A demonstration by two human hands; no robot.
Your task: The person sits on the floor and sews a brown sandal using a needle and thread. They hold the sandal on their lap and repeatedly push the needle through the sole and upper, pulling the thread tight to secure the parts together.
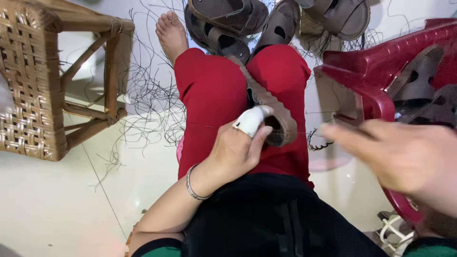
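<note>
I see the brown sandal sole [271,112] lying on the red-trousered lap [209,95], its long axis running from far left to near right, edge up. My left hand [235,152] curls round its near end, the white-taped finger [251,120] pressed on the rim, wrist bent and wearing a bangle [193,183]. My right hand [400,154] hangs to the right, blurred, so I cannot tell its grip. Thin black threads [147,100] litter the floor; more sandals [223,21] lie far off, partly cut off.

You can see two hands: your left hand [233,154] and your right hand [404,157]. There is one woven stool [33,81], one red plastic chair [381,71], one bare foot [171,33], and one silver bangle [192,183].
</note>
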